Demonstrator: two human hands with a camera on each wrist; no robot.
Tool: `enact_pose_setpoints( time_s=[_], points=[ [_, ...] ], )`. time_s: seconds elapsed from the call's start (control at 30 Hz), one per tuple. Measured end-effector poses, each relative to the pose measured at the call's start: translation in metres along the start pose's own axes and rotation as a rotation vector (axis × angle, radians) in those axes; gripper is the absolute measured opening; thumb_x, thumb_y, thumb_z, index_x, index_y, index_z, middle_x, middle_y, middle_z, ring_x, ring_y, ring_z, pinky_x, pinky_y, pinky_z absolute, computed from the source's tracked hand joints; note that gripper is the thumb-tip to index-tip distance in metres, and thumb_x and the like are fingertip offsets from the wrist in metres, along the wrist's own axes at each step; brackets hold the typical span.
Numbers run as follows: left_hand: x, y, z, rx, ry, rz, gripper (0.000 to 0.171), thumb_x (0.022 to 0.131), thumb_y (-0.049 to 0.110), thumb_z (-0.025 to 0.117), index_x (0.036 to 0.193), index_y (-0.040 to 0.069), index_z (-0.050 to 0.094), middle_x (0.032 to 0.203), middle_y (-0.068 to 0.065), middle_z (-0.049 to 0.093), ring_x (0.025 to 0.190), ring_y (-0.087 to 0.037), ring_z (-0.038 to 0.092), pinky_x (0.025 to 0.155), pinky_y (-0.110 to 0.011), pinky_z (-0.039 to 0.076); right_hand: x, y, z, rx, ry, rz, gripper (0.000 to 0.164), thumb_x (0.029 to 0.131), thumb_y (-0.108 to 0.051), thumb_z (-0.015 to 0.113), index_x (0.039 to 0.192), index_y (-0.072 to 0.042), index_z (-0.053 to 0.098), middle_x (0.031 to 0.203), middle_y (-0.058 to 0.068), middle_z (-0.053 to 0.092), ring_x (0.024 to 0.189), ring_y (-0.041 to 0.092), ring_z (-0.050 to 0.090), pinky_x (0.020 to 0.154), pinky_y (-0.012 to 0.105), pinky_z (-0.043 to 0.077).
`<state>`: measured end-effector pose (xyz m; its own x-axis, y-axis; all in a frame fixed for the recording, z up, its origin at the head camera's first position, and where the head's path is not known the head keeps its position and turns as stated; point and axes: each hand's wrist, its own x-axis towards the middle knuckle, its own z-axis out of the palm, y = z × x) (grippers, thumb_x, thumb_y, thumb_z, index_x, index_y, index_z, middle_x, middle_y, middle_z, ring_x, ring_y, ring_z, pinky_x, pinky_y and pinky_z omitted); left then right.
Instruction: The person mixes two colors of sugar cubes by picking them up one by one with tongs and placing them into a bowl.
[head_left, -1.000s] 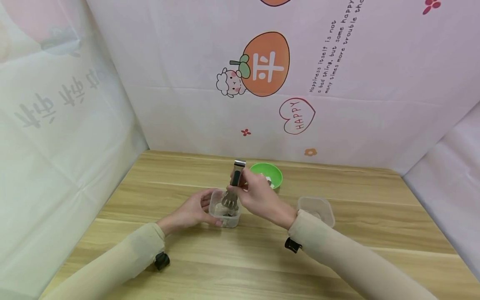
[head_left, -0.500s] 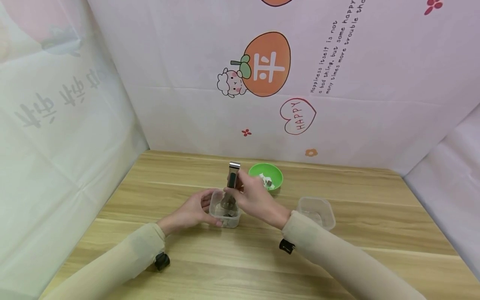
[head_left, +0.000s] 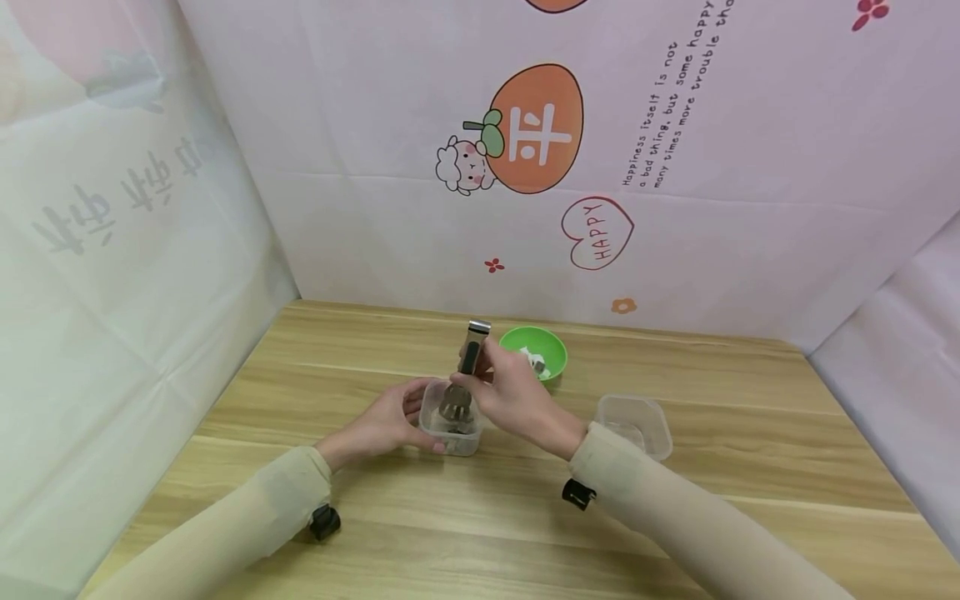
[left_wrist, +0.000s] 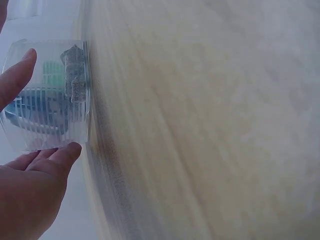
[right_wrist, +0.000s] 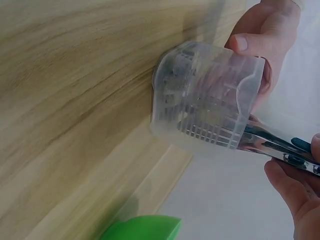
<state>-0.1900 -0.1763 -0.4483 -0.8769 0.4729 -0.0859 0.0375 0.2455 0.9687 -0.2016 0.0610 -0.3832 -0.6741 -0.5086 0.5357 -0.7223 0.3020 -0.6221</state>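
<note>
A small clear plastic container [head_left: 461, 447] stands on the wooden table, gripped at its left side by my left hand [head_left: 384, 421], thumb in front and fingers behind. My right hand [head_left: 519, 397] holds metal tongs [head_left: 472, 348] with dark handle inserts. Their toothed tips reach down inside the container. Through its ribbed wall, the left wrist view shows grey speckled pieces [left_wrist: 75, 72] at the bottom. In the right wrist view the tongs [right_wrist: 272, 148] slant into the container's mouth. Whether the tips pinch a piece is hard to tell through the blurry plastic.
Behind my right hand sits a green bowl [head_left: 557, 346] with several white and dark pieces in it. A second clear container [head_left: 654, 421] stands to the right, near my right sleeve. Printed sheets [head_left: 375, 233] hang along the table's back and sides.
The tongs first dipped lower and to the left inside the container, then rose and leaned slightly right again. My left hand and the container have stayed put.
</note>
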Motion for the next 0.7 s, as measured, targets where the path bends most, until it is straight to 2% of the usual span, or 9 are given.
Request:
enact_pose_setpoints(
  time_s=[0.43, 0.7],
  points=[
    [-0.0013, 0.0005, 0.0008, 0.005, 0.015, -0.001, 0.1, 0.078, 0.004, 0.093, 0.16, -0.001, 0.036, 0.161, -0.022, 0.042, 0.147, -0.043, 0.041, 0.12, -0.05, 0.039, -0.0012, -0.001, -0.0087, -0.075, -0.048, 0.033, 0.021, 0.096, -0.001, 0.076, 0.106, -0.004, 0.057, 0.09, 0.004, 0.071, 0.077, 0.018, 0.073, 0.063, 0.023, 0.061],
    [-0.0006, 0.0002, 0.0014, 0.002, 0.014, -0.002, 0.101, 0.078, 0.005, 0.094, 0.16, -0.001, 0.035, 0.161, -0.022, 0.043, 0.147, -0.042, 0.042, 0.12, -0.049, 0.039, -0.0032, 0.0003, -0.0083, -0.073, -0.014, -0.008, 0.021, 0.096, -0.001, 0.076, 0.106, -0.004, 0.057, 0.089, 0.004, 0.071, 0.076, 0.017, 0.073, 0.063, 0.022, 0.061]
  ],
)
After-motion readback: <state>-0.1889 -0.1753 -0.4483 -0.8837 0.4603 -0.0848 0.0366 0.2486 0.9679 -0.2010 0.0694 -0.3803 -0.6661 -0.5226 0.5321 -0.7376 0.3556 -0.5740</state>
